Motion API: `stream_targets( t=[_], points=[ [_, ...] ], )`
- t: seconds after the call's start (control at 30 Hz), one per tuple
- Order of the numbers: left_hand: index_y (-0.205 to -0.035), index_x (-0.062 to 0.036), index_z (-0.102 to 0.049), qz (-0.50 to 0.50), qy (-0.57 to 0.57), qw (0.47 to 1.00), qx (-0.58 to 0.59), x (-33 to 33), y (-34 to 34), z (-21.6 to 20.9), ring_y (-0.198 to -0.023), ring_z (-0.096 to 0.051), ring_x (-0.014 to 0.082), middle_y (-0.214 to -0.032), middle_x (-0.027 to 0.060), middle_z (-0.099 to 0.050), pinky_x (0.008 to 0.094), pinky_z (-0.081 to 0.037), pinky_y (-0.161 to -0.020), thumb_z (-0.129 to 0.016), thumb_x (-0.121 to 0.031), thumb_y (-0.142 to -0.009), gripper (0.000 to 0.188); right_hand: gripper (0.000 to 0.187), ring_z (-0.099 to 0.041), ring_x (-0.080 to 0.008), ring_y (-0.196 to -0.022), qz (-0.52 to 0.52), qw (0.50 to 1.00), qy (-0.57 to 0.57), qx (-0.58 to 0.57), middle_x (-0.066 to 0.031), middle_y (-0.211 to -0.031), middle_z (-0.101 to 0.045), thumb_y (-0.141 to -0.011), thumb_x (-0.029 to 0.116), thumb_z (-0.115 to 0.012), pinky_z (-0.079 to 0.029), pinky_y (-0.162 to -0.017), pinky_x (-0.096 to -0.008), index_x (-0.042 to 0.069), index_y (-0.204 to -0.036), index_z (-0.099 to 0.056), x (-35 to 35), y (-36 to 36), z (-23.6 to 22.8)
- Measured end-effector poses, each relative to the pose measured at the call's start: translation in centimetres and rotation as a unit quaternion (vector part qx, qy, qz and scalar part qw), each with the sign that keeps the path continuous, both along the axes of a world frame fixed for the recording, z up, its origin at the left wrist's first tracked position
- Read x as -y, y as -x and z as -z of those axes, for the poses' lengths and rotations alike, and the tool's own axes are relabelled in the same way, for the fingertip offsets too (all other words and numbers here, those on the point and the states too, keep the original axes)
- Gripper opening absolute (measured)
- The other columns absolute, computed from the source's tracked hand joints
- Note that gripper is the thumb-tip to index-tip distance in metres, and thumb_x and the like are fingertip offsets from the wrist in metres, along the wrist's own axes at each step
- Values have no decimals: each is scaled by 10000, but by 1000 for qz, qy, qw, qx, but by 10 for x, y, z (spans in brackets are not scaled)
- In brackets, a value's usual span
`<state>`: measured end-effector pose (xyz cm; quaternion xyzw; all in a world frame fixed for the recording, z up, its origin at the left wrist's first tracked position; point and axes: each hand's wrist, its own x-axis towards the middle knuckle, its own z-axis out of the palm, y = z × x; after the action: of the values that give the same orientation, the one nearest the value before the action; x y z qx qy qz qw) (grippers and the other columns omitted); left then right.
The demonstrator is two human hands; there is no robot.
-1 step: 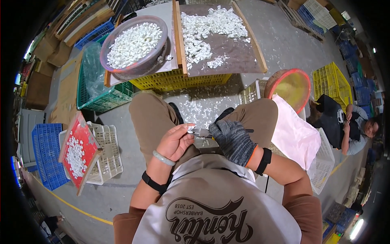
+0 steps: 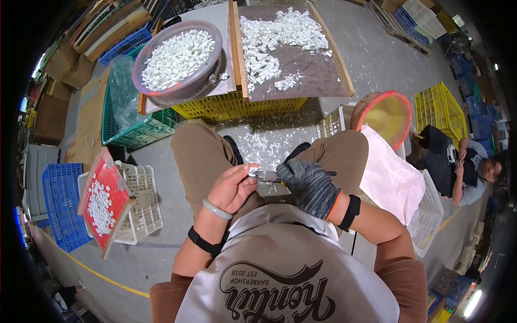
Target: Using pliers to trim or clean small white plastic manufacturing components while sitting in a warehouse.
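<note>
Over my lap, my left hand [image 2: 235,188], bare with a pale bangle at the wrist, pinches a small white piece [image 2: 253,170] between thumb and fingertips. My right hand [image 2: 311,188] wears a grey knitted glove and is wrapped round a slim tool with a flat metal blade [image 2: 267,175]. The tool's dark rear end [image 2: 331,173] sticks out past the glove. Its blade meets the white piece at my left fingertips; the exact contact is too small to make out. White scraps [image 2: 264,148] lie on the floor between my feet.
Ahead, a pink basket [image 2: 214,59] full of white pieces stands beside a wood-edged board [image 2: 301,81] with more pieces. At left is a tilted red tray [image 2: 119,183] near a blue crate [image 2: 63,202]. Right are a red-rimmed basket [image 2: 407,110], pink cloth [image 2: 390,177] and a seated person [image 2: 474,161].
</note>
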<state>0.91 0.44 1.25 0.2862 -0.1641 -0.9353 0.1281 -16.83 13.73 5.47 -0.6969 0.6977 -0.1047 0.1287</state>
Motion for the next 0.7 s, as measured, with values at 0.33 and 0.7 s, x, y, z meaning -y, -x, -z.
stream_targets(
  t=[0.33,0.7],
  points=[
    [-1021,1,-538,56,-25,998,-31,1,0,3,-658,-529,82,-787,38,-549,189,-456,-551,-457,-129,-952,168,366,-589,-358,-808,15,994,-68,79,-179,-852,-597,-693,166,-684,-472,-691,-433,46,-1023,-581,-2,14,14],
    [-1015,-20,-530,33,-15,997,61,-8,0,6,-638,-500,87,-774,25,-518,193,-427,-539,-451,-136,-950,154,246,-581,-383,-768,15,987,-66,143,-213,-824,-570,-708,98,-592,-465,-662,-471,0,-926,-534,-11,5,30]
  ],
)
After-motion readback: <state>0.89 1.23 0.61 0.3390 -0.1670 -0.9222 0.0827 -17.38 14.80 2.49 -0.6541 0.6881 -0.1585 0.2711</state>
